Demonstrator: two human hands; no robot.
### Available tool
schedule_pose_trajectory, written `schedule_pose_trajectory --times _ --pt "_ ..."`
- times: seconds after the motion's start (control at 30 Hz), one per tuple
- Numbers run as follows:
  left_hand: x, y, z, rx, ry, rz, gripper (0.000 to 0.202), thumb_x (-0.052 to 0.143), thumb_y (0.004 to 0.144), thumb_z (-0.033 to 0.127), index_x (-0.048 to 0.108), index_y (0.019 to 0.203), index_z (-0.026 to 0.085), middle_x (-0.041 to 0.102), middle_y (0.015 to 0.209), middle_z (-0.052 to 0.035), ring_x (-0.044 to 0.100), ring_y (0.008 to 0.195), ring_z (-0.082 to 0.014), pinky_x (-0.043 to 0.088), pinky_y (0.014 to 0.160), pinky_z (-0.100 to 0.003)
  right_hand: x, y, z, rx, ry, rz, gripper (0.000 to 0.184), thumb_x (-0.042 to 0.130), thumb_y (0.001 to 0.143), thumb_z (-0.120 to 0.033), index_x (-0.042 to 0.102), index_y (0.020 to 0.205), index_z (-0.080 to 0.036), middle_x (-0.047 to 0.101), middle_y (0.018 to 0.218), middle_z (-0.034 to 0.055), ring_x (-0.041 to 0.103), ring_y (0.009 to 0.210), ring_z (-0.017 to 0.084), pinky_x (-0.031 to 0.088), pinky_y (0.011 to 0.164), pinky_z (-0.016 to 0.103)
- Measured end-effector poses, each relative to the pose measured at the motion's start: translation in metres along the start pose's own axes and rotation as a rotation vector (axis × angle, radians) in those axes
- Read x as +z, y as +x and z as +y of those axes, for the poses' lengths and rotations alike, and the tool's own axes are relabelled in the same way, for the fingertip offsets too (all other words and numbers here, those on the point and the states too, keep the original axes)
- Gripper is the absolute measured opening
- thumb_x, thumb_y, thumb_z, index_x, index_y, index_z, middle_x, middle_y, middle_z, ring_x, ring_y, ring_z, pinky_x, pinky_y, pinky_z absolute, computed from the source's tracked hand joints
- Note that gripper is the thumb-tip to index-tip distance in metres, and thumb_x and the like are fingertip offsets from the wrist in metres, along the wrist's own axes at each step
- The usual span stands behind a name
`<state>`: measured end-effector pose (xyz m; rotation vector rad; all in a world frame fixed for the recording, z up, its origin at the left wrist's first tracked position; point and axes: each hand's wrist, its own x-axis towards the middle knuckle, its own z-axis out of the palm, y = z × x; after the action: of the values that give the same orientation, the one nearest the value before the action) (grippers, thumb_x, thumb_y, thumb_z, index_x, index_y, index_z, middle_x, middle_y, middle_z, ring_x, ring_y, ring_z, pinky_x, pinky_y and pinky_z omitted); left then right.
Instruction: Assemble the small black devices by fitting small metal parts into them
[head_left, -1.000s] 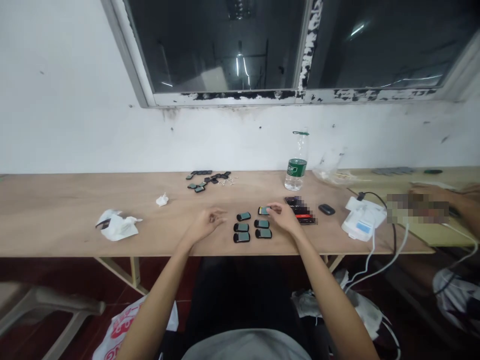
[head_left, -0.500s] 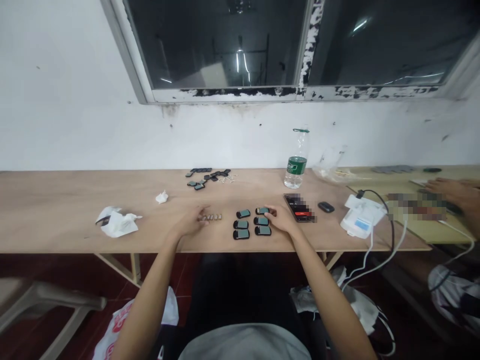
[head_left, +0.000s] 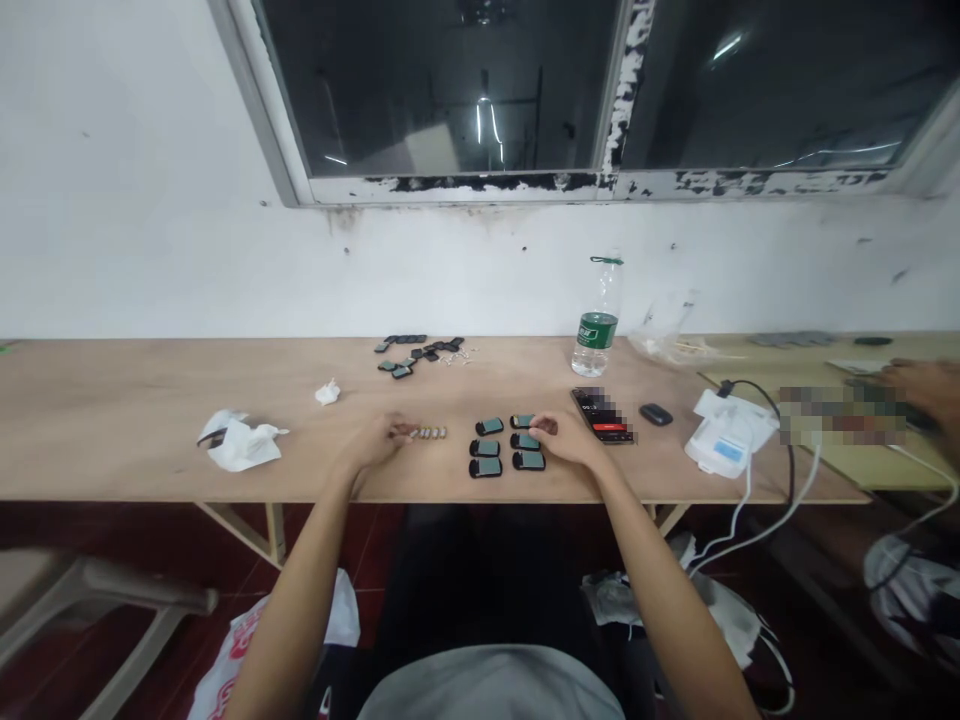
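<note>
My left hand (head_left: 384, 438) is at the left end of a short row of small metallic pieces (head_left: 431, 433). Its fingers come together on the endmost piece, which they partly cover. To the right, two columns of small black devices with grey-green faces (head_left: 486, 467) lie flat on the tabletop. My right hand (head_left: 564, 436) rests beside the right column, fingers curved with a gap between thumb and forefinger. Its fingertips reach the edges of the upper devices (head_left: 521, 422), and I see nothing held in it.
Behind lie more black pieces (head_left: 439, 350) and tiny white bits (head_left: 457, 357). A water bottle (head_left: 596, 330), a phone (head_left: 602, 415), a black fob-like object (head_left: 656, 414) and a white box with cables (head_left: 721, 445) stand right. Crumpled tissue (head_left: 244, 443) lies left. Another person's hand (head_left: 919, 385) is far right.
My left hand has shifted slightly, its fingers now drawn together at the row's left end. The right hand has barely moved, its fingertips slightly more curled. The whole view has shifted a little.
</note>
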<state>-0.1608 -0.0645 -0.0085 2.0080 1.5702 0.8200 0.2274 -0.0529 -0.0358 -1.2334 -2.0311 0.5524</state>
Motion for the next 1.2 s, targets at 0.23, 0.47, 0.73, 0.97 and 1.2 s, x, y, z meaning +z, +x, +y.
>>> schedule_pose_trajectory --times 0.23,0.47,0.73,0.97,1.2 --pt "0.002 0.003 -0.005 0.025 0.052 0.000 0.031 0.065 0.072 0.043 0.075 0.088 0.019 0.076 0.103 -0.0109 0.069 0.094 -0.0304 0.056 0.086 -0.042 -0.012 -0.006 -0.010 0.063 -0.004 -0.157 0.024 0.064 0.086 -0.037 0.078 0.093 -0.019 0.077 0.088 0.0071 0.068 0.079 0.022 0.049 0.071 0.030" --pt "-0.003 0.000 -0.011 0.037 0.149 -0.013 0.034 0.063 0.074 0.042 0.075 0.097 0.020 0.074 0.104 -0.0101 0.068 0.093 -0.0288 0.055 0.087 -0.041 -0.014 -0.006 -0.014 0.048 -0.011 -0.154 0.023 0.062 0.087 -0.036 0.077 0.083 -0.019 0.076 0.084 0.0058 0.066 0.077 0.022 0.048 0.072 0.030" --pt "-0.009 0.000 -0.013 0.059 0.101 -0.070 0.035 0.063 0.073 0.040 0.078 0.099 0.022 0.075 0.108 -0.0096 0.067 0.102 -0.0303 0.055 0.092 -0.042 -0.014 -0.007 -0.012 0.052 0.000 -0.169 0.026 0.068 0.083 -0.042 0.077 0.085 -0.018 0.075 0.081 0.0061 0.066 0.073 0.021 0.047 0.066 0.029" --pt "-0.014 -0.002 -0.010 0.080 0.186 -0.038 0.031 0.063 0.079 0.047 0.075 0.091 0.020 0.075 0.100 -0.0098 0.069 0.092 -0.0290 0.055 0.085 -0.040 -0.008 -0.003 -0.001 0.053 0.095 -0.070 0.022 0.073 0.078 -0.037 0.070 0.088 -0.017 0.074 0.087 0.0061 0.067 0.078 0.020 0.051 0.072 0.030" --pt "-0.007 -0.011 0.036 0.166 0.065 -0.009 0.038 0.057 0.090 0.050 0.070 0.106 0.019 0.074 0.106 -0.0086 0.067 0.101 -0.0282 0.053 0.089 -0.039 -0.006 -0.001 -0.018 0.076 0.238 0.088 0.024 0.069 0.082 -0.039 0.071 0.093 -0.018 0.076 0.095 0.0089 0.071 0.083 0.023 0.056 0.077 0.034"
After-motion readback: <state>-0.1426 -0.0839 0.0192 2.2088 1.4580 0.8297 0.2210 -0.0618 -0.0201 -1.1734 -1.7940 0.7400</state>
